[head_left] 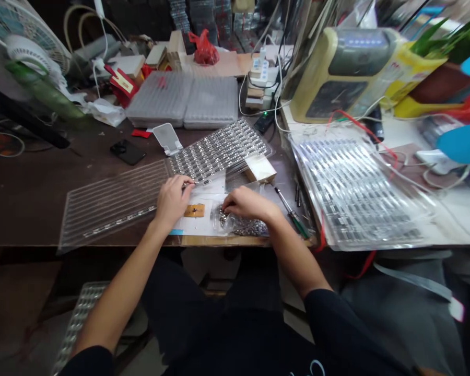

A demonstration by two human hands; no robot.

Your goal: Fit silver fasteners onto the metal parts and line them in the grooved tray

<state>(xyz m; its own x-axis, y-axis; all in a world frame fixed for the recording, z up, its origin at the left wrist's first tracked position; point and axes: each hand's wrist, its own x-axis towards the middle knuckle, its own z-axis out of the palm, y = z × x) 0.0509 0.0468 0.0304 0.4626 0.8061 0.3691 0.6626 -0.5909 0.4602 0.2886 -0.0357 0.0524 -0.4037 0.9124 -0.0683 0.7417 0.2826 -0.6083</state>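
While the dark table (35, 183) runs out of view at the left, the long clear tray (113, 196) slants across it, its near-left end close to the front edge and its far-right end by the left hand. Its ridges run lengthwise, and a single line of silver pieces lies along the near side, partly covered by the left forearm. The filled tray (219, 149) points the same way, from near-left to far-right, its rows of shiny metal cylinders blurred; the white-topped block (260, 168) covers its near-right corner.

The clear bag (250, 227) of small silver parts lies at the table's front edge, glare and creases hiding single shapes. The right hand (243, 202) reaches over its left end, fingers curled down among the parts; whether they grip one cannot be told. The left hand (174, 199) has thumb and forefinger pinched on a small metal part (185, 185) by the filled tray's near edge. The part looks dark and silvery, mostly covered by the fingertips; its long axis is hard to make out. Between the hands lies the small orange-brown block (195, 210), wider left to right, with a tiny dark piece on it.
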